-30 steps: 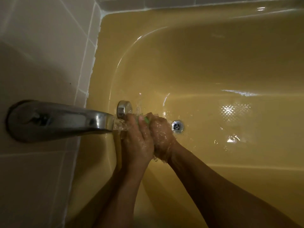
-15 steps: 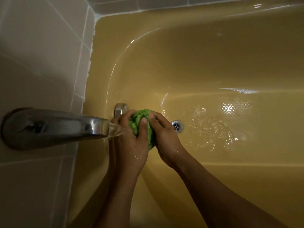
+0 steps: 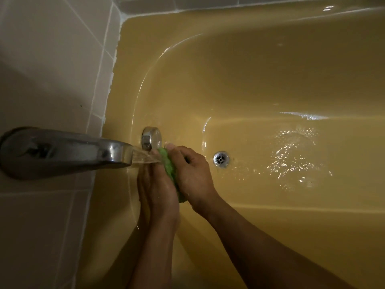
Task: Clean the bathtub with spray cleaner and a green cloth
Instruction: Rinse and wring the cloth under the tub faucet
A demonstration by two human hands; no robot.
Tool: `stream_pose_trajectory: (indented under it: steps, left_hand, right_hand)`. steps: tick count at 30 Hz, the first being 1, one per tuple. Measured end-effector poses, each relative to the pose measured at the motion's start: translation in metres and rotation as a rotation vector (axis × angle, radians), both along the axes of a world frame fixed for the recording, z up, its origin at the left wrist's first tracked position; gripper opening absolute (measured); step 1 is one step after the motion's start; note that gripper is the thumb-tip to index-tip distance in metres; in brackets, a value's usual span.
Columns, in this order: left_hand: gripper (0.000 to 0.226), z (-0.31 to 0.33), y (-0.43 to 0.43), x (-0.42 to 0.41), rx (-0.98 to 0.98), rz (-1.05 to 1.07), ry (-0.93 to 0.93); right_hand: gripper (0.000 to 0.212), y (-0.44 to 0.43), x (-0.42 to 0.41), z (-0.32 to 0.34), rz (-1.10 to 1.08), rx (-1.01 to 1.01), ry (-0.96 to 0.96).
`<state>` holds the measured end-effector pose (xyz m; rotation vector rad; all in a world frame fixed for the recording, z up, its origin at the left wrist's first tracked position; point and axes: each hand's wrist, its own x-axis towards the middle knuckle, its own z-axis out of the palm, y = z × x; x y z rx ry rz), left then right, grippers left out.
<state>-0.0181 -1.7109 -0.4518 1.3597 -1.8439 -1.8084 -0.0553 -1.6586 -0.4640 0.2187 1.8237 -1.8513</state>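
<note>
Two tiled walls (image 3: 52, 59) edge the wet bathtub (image 3: 270, 69).

Green cloth (image 3: 169, 166), yellow bathtub (image 3: 260, 80), chrome spout (image 3: 68, 150), white tiles (image 3: 41, 59)

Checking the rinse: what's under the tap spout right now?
Running water lands on the green cloth, held between the left hand and right hand. Most of it is covered.
</note>
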Motion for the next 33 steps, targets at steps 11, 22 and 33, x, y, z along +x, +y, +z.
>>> stream_pose_trajectory:
  steps: [11, 22, 33]
  left_hand:
    - [0.039, -0.001, 0.035, -0.024, 0.059, -0.023, -0.085]
    - [0.043, -0.001, 0.062, -0.021, 0.025, -0.058, -0.086]
    - [0.039, 0.012, -0.002, -0.015, 0.373, 0.198, 0.142]
  right_hand:
    - [0.046, 0.035, -0.011, -0.004, -0.115, 0.122, -0.031]
    - [0.044, 0.067, -0.010, 0.002, -0.087, 0.233, 0.008]
    - [0.027, 0.021, -0.013, 0.027, 0.212, 0.049, 0.117]
